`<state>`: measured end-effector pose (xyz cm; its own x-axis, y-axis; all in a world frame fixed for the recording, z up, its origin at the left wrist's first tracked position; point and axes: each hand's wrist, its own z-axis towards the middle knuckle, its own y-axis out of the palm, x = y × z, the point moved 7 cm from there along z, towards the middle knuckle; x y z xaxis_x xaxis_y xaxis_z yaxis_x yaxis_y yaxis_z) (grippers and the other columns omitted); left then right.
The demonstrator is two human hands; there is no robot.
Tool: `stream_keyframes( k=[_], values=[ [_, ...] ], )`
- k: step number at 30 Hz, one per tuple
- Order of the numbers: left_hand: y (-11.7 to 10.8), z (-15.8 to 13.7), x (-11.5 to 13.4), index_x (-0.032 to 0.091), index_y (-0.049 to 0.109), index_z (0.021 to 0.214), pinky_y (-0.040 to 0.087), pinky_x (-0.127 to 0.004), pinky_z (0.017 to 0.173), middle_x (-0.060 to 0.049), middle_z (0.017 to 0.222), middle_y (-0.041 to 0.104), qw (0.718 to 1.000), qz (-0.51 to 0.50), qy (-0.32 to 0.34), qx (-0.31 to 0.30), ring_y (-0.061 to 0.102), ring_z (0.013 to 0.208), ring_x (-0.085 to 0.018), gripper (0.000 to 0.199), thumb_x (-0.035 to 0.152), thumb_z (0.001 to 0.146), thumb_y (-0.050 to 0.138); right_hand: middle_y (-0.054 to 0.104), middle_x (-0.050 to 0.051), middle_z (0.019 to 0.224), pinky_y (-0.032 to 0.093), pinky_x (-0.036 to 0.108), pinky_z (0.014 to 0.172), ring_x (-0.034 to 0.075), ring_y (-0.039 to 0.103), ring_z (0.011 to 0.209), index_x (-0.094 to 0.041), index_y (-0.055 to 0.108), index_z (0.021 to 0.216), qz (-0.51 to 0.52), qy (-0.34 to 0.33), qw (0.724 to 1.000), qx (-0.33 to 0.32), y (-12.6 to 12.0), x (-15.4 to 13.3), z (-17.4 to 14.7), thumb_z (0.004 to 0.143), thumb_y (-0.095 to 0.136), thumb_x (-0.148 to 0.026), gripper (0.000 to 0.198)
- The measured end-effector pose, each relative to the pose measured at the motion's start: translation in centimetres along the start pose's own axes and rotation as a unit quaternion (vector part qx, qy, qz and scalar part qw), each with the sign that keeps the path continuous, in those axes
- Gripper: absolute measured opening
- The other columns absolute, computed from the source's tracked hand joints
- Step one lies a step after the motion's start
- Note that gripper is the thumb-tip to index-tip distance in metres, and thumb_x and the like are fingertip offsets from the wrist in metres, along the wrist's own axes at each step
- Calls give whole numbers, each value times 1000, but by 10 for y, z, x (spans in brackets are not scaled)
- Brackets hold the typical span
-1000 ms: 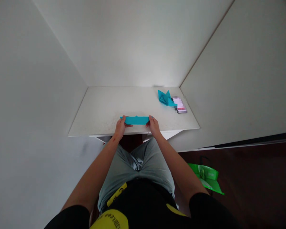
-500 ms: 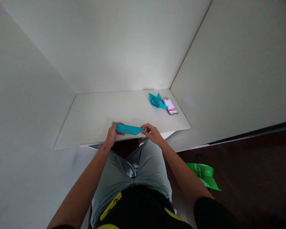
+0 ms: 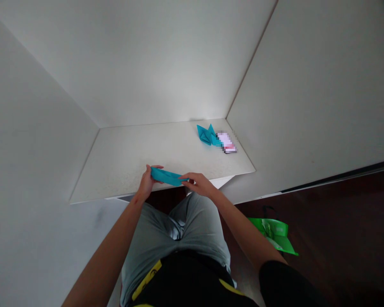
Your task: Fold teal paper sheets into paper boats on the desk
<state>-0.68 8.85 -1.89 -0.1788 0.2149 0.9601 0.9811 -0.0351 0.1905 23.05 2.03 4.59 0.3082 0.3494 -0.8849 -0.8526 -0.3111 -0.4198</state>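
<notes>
Between my two hands is a long, narrow piece of folded blue paper [image 3: 167, 176], held just above the front edge of the white table [image 3: 121, 157]. My left hand [image 3: 147, 180] grips its left end, thumb in front and fingers behind and below. At the right end, my right hand [image 3: 198, 184] pinches the tip between thumb and fingers. Farther back on the table sits a blue origami boat [image 3: 205, 135] with pointed ends, touching or overlapping a phone [image 3: 226, 142] whose screen is lit and blurred out.
White walls close in the table at the back, left and right. A green bag [image 3: 280, 232] lies on the dark floor [image 3: 336, 230] to the lower right. My legs [image 3: 198, 230] are under the table's front edge.
The paper's right end has dropped and swung inward, and the strip looks shorter and more curved. My right hand has moved left and slightly down with it.
</notes>
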Motion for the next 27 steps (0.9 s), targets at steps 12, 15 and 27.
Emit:
stream_keyframes(
  k=[12,15,27],
  values=[
    [2,6,1,16,67,124,63,-33,51,-8,95,73,999,-43,-10,-12,61,55,-13,83,90,96,40,78,11,119,55,36,89,27,73,105,-26,76,126,-299,51,942,147,-103,31,-12,112,50,-37,32],
    [2,8,-1,15,67,123,64,-34,50,-7,92,71,999,-41,-7,-24,62,56,-13,82,89,95,43,77,11,128,54,34,84,27,73,105,-24,74,130,-394,146,894,157,-134,50,-10,112,48,-32,33],
    [-1,9,-7,14,68,123,63,-34,49,-7,92,71,999,-34,4,-31,62,58,-14,80,86,95,49,70,9,123,46,30,72,23,66,94,-30,72,138,-498,193,837,119,-138,51,-15,112,47,-43,38]
  ],
)
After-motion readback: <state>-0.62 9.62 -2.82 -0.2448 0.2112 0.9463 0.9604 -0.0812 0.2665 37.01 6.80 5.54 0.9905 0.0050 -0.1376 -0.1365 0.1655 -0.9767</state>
